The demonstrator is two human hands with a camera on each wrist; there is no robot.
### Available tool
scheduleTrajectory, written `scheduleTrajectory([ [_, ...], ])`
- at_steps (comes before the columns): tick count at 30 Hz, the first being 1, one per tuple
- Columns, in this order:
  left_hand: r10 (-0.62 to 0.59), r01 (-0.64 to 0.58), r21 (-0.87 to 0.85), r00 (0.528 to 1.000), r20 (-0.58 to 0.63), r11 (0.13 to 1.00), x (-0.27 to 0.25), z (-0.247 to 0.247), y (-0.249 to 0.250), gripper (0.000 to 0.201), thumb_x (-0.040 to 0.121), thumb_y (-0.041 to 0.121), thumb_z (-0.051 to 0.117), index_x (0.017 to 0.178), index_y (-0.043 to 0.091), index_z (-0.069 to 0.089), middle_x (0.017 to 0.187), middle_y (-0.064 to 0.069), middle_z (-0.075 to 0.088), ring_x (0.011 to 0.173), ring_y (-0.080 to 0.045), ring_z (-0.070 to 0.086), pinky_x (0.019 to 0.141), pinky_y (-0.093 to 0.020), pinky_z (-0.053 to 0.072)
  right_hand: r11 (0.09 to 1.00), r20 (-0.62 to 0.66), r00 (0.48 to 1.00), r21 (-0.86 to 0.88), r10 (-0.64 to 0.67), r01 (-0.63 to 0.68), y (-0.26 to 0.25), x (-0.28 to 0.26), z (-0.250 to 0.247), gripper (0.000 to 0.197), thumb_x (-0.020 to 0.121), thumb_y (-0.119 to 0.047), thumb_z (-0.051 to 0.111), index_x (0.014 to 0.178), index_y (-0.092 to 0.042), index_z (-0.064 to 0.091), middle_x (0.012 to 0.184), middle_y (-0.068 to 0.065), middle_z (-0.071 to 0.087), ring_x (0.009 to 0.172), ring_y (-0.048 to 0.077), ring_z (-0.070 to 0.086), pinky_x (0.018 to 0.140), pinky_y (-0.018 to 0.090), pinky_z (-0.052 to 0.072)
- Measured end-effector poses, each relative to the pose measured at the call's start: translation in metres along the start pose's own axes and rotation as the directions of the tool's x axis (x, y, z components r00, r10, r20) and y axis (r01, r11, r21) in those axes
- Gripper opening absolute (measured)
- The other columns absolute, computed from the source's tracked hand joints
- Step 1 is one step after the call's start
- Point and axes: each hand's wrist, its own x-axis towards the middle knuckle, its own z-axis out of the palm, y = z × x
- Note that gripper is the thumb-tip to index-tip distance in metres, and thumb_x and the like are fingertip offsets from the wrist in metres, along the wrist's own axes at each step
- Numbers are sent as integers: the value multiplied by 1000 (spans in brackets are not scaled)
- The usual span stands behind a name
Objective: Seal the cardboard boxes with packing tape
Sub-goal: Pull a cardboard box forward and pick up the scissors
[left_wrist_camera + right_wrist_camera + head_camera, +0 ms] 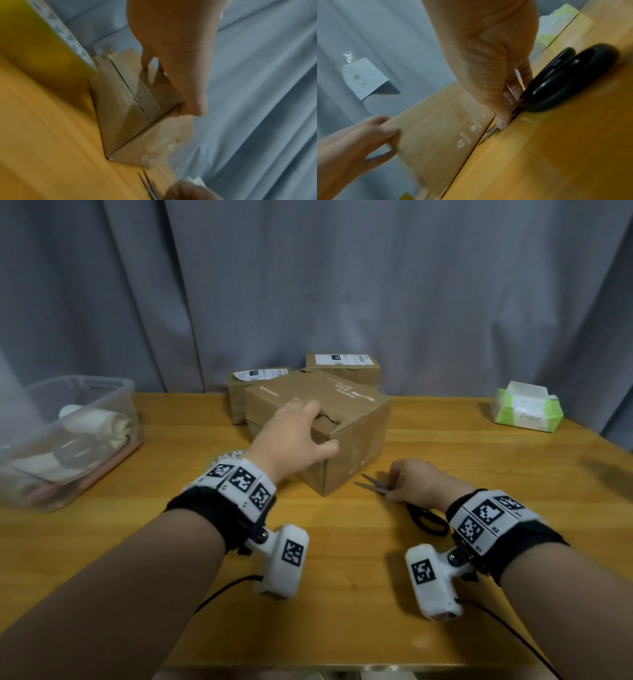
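A brown cardboard box (pixel 356 422) sits skewed on the wooden table (pixel 342 611), its top flaps down and torn near the corner. My left hand (pixel 320 426) grips its near top corner, fingers on the lid and thumb on the side; the left wrist view shows the hand (pixel 171 67) on that box (pixel 123 101), clear tape over the side seam. My right hand (pixel 400 479) pinches black-handled scissors (pixel 371 486) near the pivot, blades slightly apart, flat on the table just right of the box. The tape roll (pixel 227 457) lies mostly hidden behind my left wrist.
Two more labelled boxes (pixel 253 385) (pixel 342 364) stand behind the first one. A clear plastic tub (pixel 68 440) of supplies is at the left edge, a tissue pack (pixel 527 409) at the far right. A grey curtain hangs behind the table.
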Motion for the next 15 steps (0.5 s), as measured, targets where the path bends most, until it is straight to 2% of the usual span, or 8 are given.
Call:
scheduleTrajectory([
  [2,4,-1,-97,999,37,995,-10,-13,-9,58,81,36,66,132,17,48,135,5,50,125,-14,45,98,-20,34,997,-59,996,7,71,-71,11,-2,1,18,88,-29,68,96,-18,57,104,6,64,89,21,55,70,31,43],
  [3,13,-5,-132,998,61,991,-16,-19,-14,59,82,30,67,136,18,46,140,8,47,125,-10,44,97,-16,32,994,-80,991,22,106,-104,15,-3,1,20,88,-31,67,97,-18,56,105,6,64,90,22,55,71,32,44],
  [5,50,-31,-165,992,116,986,-25,-28,-19,54,83,23,65,134,20,46,143,11,44,126,-7,43,98,-15,32,985,-179,972,108,152,-135,16,-5,1,27,88,-30,66,108,-17,53,111,5,59,95,24,55,72,31,44],
  [7,80,-43,-226,984,157,973,-30,-32,-21,45,86,24,63,129,21,48,142,12,44,125,-5,44,101,-18,34,960,-425,891,275,162,-43,6,-10,-5,28,88,-14,60,115,-15,52,117,6,52,102,25,53,77,31,42],
  [9,67,-30,-266,989,132,964,-30,-33,-19,33,91,33,57,121,21,52,135,10,50,120,-6,47,99,-23,40,947,-671,736,290,96,140,-10,-18,-16,28,85,2,52,109,-13,53,112,4,49,104,25,50,84,32,41],
  [11,57,-49,-140,997,49,989,-27,-34,-18,24,94,38,51,108,19,57,118,6,55,105,-10,53,87,-23,42,949,-766,642,177,-34,261,-29,-25,-30,27,84,6,50,102,-12,57,107,4,50,102,23,49,88,33,42],
  [13,73,-73,12,997,-5,997,-23,-34,-17,21,95,36,49,101,18,58,107,5,48,95,-11,50,83,-22,40,933,-766,619,75,-172,351,-50,-30,-39,20,87,0,50,100,-12,60,103,1,51,99,19,49,87,32,42],
  [15,78,-78,59,997,0,995,-19,-35,-17,22,95,33,49,103,16,60,108,3,45,99,-13,48,88,-26,42,919,-689,663,-10,-292,394,-70,-27,-42,18,93,-10,48,104,-13,62,105,1,53,100,18,50,87,30,42],
])
